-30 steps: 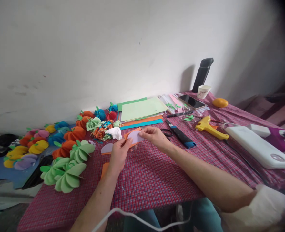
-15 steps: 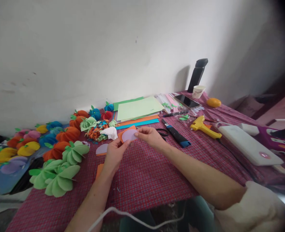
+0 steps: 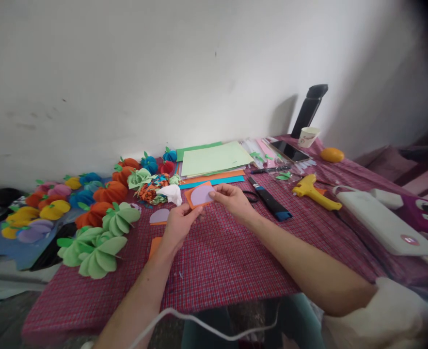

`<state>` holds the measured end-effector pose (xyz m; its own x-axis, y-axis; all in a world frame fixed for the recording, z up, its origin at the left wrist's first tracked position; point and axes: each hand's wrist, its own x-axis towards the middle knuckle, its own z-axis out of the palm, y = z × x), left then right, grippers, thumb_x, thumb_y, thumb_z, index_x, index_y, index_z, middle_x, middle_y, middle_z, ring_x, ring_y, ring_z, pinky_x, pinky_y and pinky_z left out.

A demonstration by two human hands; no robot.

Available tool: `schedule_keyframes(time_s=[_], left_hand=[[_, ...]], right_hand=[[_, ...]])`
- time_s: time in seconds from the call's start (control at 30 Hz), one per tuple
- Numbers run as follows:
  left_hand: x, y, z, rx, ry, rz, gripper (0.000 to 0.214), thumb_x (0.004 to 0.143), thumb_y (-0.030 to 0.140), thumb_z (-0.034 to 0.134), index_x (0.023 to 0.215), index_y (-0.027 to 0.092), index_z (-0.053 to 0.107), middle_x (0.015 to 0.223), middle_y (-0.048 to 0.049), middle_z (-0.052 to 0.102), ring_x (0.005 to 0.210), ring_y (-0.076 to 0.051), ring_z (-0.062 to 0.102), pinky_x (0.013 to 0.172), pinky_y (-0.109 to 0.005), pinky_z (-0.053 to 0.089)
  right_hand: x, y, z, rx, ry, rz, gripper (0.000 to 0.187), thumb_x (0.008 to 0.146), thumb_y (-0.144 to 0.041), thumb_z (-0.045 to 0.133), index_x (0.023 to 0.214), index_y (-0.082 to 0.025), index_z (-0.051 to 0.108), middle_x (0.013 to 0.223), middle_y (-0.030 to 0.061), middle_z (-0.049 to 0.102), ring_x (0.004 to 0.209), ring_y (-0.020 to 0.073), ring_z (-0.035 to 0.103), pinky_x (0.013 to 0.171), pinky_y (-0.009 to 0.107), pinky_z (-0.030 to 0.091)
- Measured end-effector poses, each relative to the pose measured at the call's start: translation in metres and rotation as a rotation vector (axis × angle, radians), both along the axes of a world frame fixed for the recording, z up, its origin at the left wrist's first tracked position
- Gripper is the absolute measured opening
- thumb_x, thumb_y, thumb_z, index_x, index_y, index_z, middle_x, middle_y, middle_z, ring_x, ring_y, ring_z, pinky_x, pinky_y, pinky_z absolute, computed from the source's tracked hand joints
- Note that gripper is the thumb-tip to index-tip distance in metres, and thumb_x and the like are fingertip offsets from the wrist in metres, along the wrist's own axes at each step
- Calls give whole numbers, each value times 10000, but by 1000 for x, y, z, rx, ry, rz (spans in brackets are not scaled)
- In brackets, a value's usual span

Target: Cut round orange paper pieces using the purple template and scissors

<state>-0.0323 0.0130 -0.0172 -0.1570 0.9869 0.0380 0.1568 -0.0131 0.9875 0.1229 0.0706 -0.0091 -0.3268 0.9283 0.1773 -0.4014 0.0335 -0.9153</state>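
Both my hands hold a small orange paper piece [image 3: 189,199] with a lilac half-round paper shape [image 3: 200,195] laid on it, just above the red checked tablecloth [image 3: 228,261]. My left hand [image 3: 179,225] pinches its lower edge from below. My right hand [image 3: 231,199] pinches its right edge with thumb and fingers. Another lilac half-round on orange paper [image 3: 159,216] lies flat on the cloth to the left of my left hand, and an orange scrap [image 3: 154,245] lies by my left wrist.
Green paper pumpkins [image 3: 97,242] and several coloured ones [image 3: 54,203] crowd the left. Paper sheets [image 3: 214,162] lie at the back, with scissors [image 3: 250,196], a black-blue tool [image 3: 270,198], a yellow glue gun [image 3: 315,191], a phone [image 3: 289,151], a cup [image 3: 307,136], an orange [image 3: 331,154], a white device [image 3: 384,222].
My hands have kept their pinch on the orange and lilac paper, lifting it slightly. The head camera swung a little left and then back right.
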Motion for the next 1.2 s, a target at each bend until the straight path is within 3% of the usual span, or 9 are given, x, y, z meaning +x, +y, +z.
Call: schedule_keyframes(time_s=[0.33, 0.57, 0.73, 1.07, 1.2], left_hand=[[4, -1, 4, 43, -142, 5, 354, 638, 348, 698, 916, 131, 663, 758, -45, 676, 645, -138, 599, 595, -246, 429], [3, 2, 0, 61, -129, 131, 316, 635, 400, 692, 775, 116, 683, 631, -21, 651, 565, -137, 585, 560, -251, 425], [1, 2, -3, 67, -83, 149, 315, 627, 405, 695, 762, 121, 686, 545, 5, 615, 540, -140, 576, 544, -251, 427], [7, 0, 3, 66, -254, 112, 353, 623, 353, 712, 882, 115, 682, 820, -65, 698, 681, -160, 623, 600, -266, 473], [5, 1, 3, 47, -304, 89, 327, 634, 357, 706, 848, 110, 687, 766, -70, 697, 648, -164, 629, 581, -270, 474]], right_hand=[[0, -3, 0, 24, -61, -17, 181, 630, -297, 707, 669, -154, 604, 646, -32, 595, 587, 79, 503, 627, 240, 397], [-2, -7, 0, 56, -80, 19, 199, 639, -320, 703, 676, -160, 590, 647, -34, 589, 591, 81, 504, 638, 244, 411], [-5, -6, -2, 46, -23, 11, 234, 615, -328, 719, 681, -173, 556, 656, -36, 578, 600, 85, 518, 644, 246, 428], [-6, -6, -5, 83, -21, 25, 316, 610, -344, 726, 794, -204, 510, 653, -43, 577, 577, 93, 530, 603, 244, 429], [-3, -7, 2, 100, -14, 8, 262, 657, -346, 690, 818, -205, 539, 697, -29, 601, 637, 105, 554, 648, 255, 439]])
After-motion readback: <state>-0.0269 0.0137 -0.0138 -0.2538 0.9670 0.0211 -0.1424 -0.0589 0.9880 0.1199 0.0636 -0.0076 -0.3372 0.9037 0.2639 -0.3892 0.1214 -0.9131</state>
